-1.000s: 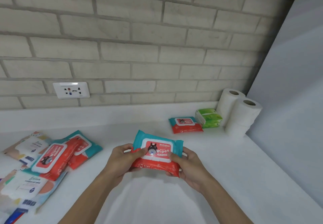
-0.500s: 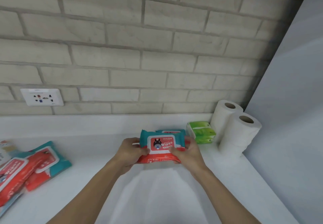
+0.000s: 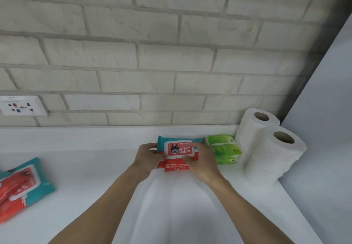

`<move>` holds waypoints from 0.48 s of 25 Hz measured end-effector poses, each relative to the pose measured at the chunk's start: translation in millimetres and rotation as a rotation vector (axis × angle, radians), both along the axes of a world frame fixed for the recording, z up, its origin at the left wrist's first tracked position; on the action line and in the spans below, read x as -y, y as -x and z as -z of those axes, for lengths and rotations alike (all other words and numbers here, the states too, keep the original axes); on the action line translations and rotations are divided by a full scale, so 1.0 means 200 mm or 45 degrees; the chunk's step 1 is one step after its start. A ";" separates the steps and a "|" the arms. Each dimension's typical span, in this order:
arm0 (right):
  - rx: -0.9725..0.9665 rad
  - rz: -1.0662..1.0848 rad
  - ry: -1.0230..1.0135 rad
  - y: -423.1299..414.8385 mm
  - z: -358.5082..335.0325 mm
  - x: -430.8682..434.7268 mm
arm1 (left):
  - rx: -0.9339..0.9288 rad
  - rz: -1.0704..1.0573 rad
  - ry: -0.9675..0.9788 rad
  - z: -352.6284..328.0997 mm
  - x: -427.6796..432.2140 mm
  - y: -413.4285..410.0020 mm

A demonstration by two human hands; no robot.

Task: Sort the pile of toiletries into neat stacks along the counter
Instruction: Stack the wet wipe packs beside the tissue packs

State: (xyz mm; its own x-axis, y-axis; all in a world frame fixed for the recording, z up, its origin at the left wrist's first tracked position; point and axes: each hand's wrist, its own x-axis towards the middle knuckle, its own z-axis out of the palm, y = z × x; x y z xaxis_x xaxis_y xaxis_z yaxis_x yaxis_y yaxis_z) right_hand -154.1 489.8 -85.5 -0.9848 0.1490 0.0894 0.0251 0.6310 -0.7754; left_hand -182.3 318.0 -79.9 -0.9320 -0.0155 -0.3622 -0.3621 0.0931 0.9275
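Head view: both hands, left [image 3: 147, 158] and right [image 3: 203, 164], fingers curled, clasp a glossy, soft rectangular wipes pack [image 3: 178, 153] at the smooth white counter [image 3: 95, 196] back edge. It sits just beside crinkly green tissue packs [image 3: 223, 149]; two cylindrical paper rolls [image 3: 270, 154] stand beyond.

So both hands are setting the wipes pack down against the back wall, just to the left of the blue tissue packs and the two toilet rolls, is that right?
Not quite: the tissue packs are green, not blue, as the head view shows. The rest holds: the left hand and right hand grip the wipes pack by the back wall, just left of those packs and the two toilet rolls.
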 end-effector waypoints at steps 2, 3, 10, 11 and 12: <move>0.009 0.001 -0.103 0.03 0.03 0.00 | 0.012 -0.018 -0.004 0.02 -0.02 0.03; 0.016 0.003 -0.141 0.04 0.05 0.00 | 0.019 -0.025 -0.010 0.04 -0.02 0.05; -0.068 -0.004 -0.350 0.08 0.12 -0.02 | 0.036 -0.062 -0.057 0.10 -0.08 0.10; -0.061 -0.011 -0.356 0.08 0.12 -0.02 | 0.037 -0.064 -0.060 0.11 -0.09 0.10; -0.045 -0.023 -0.362 0.08 0.12 -0.03 | 0.040 -0.067 -0.064 0.12 -0.10 0.10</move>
